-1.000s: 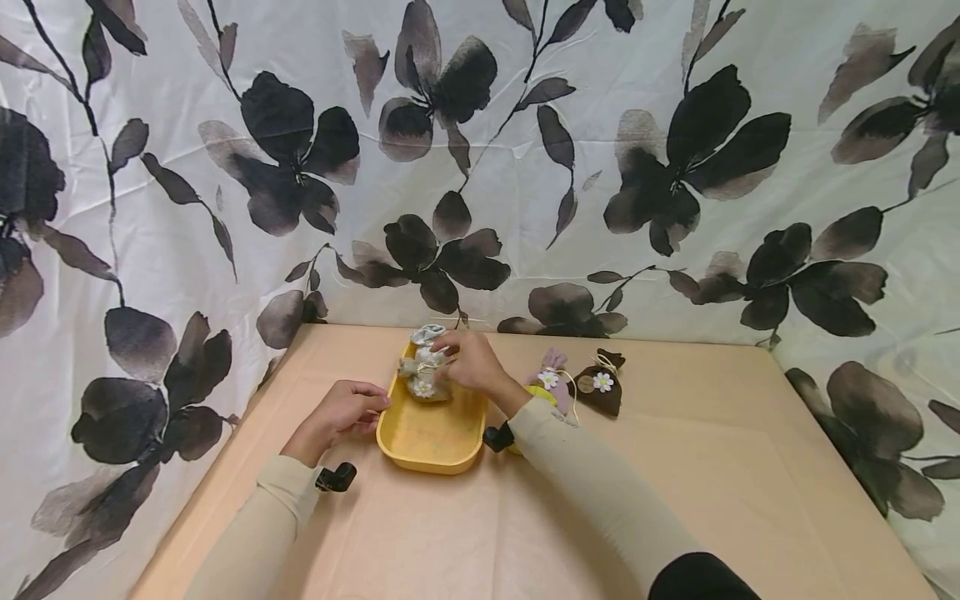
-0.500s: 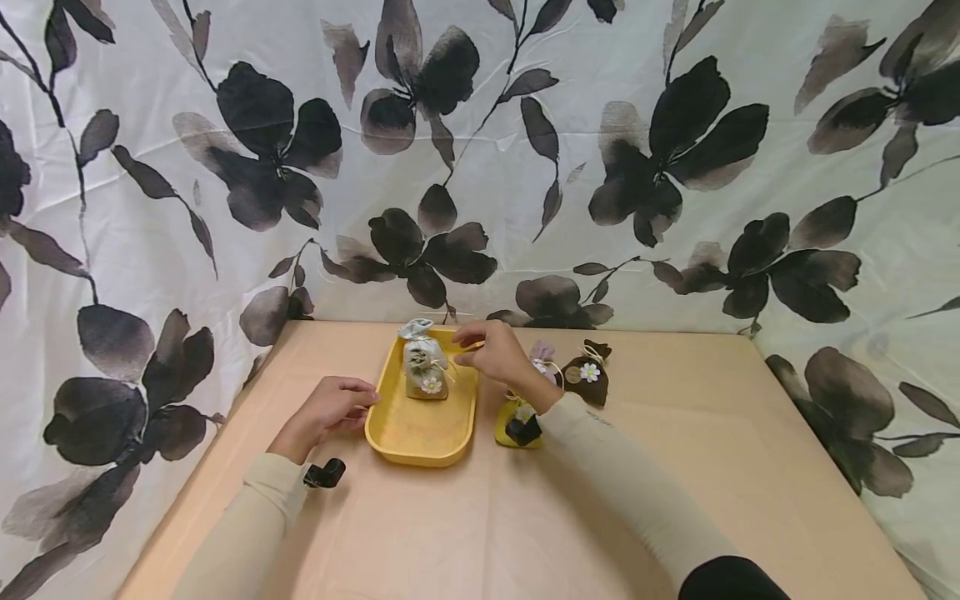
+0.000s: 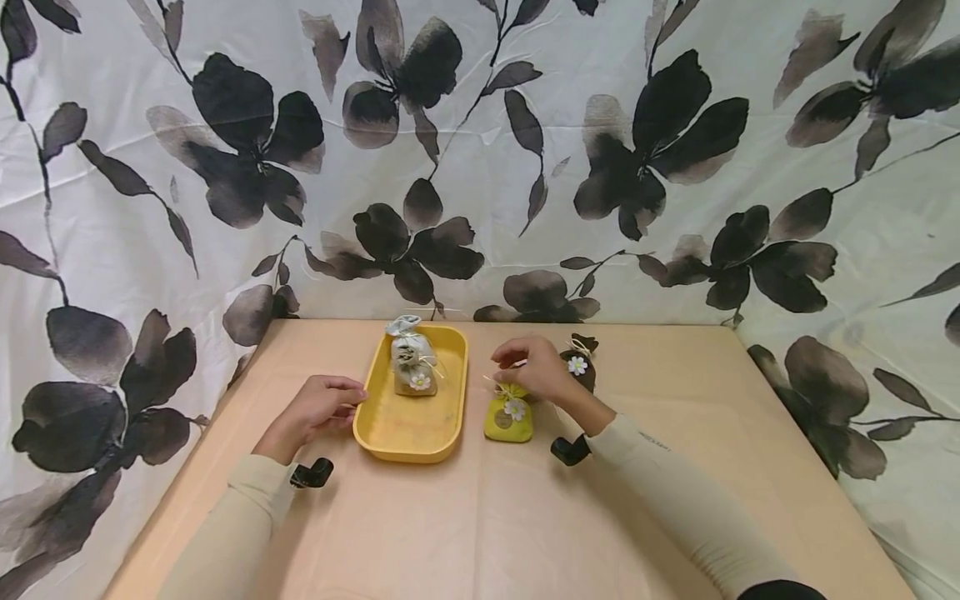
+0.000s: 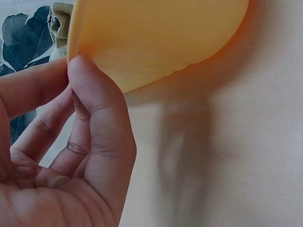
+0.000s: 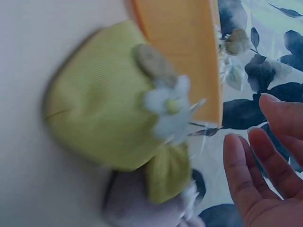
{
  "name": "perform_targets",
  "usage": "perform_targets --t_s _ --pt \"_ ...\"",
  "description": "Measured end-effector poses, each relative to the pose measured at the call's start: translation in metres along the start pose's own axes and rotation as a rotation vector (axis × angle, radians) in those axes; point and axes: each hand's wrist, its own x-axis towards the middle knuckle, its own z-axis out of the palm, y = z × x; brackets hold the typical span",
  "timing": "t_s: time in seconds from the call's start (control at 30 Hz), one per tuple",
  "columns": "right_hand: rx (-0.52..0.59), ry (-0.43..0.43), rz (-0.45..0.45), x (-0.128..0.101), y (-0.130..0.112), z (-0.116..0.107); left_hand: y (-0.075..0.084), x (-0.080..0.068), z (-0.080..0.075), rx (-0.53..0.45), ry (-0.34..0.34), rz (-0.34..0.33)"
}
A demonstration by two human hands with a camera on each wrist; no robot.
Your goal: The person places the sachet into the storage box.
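My left hand pinches the left rim of a yellow tray between thumb and fingers, as the left wrist view shows. Inside the tray's far part lie small drawstring pouches, a silvery one and a burlap one with a white flower. My right hand hovers over the top of a yellow-green pouch with a flower and round tag, right of the tray. Its fingers look loosely bent and hold nothing in the right wrist view. A lilac pouch is hidden behind that hand in the head view.
Beyond the right hand lies a dark brown pouch, partly covered by it. The table has a light peach cover. A white floral curtain hangs along its back and sides.
My right hand has withdrawn from the burlap pouch, leaving it in the tray, and moved right to above the yellow-green pouch. The left hand stays at the rim. The head view has shifted slightly.
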Motion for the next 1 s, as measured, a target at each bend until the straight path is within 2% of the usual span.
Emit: perform_targets --t_s 0.27,0.53,0.83,1.0 --pt "-0.021 -0.028 0.024 -0.029 0.031 -0.007 -0.001 -0.001 -0.003 0.004 0.001 -0.008" --pt "0.014 -0.031 0.088 -0.047 0.054 0.0 -0.001 -0.001 -0.003 0.019 0.004 -0.02" --pt "0.06 -0.01 0.129 -0.055 0.062 0.012 0.0 -0.001 -0.002 0.005 -0.017 -0.008" --pt "0.087 -0.031 0.109 -0.055 0.06 0.015 0.0 0.0 -0.003 0.009 -0.013 -0.015"
